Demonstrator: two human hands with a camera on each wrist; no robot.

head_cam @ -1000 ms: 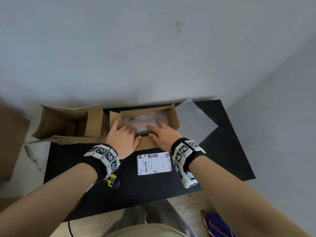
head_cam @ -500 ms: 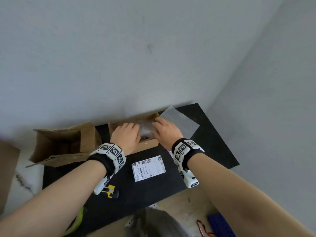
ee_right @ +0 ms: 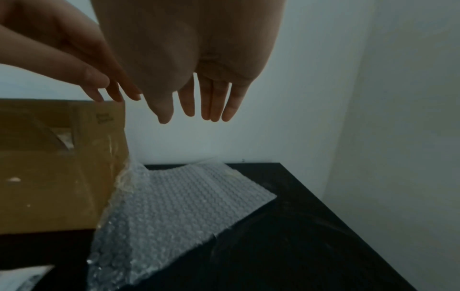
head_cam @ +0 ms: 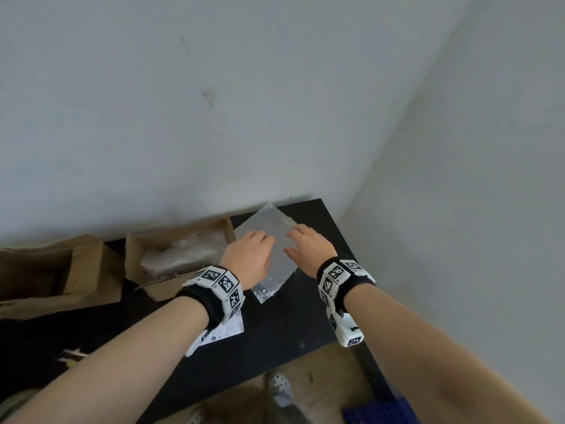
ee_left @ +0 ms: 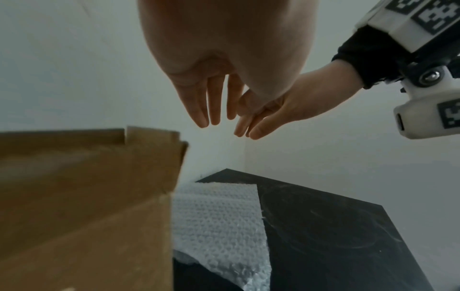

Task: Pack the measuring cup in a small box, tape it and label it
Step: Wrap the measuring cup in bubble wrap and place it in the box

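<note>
A small open cardboard box [head_cam: 171, 240] stands on the black table [head_cam: 287, 319]. Inside it lies a bundle wrapped in bubble wrap [head_cam: 180, 255]; the measuring cup itself is hidden. Right of the box a loose sheet of bubble wrap [head_cam: 275, 270] lies flat, seen also in the wrist views as the same sheet [ee_left: 219, 216] [ee_right: 179, 200]. My left hand [head_cam: 250, 252] and right hand [head_cam: 305, 246] hover side by side above this sheet, fingers straight and holding nothing. In the wrist views the left fingers [ee_left: 199, 102] and right fingers [ee_right: 211, 98] hang well above it.
A larger open cardboard box [head_cam: 52, 276] lies at the table's left. A white shipping label [head_cam: 226, 328] lies near the front, partly under my left wrist. A yellow and black tool [head_cam: 70, 356] sits at the left front edge. Walls close off the back and right.
Both hands have left the small box and moved right, over the loose bubble wrap sheet. The head view has swung right and up.
</note>
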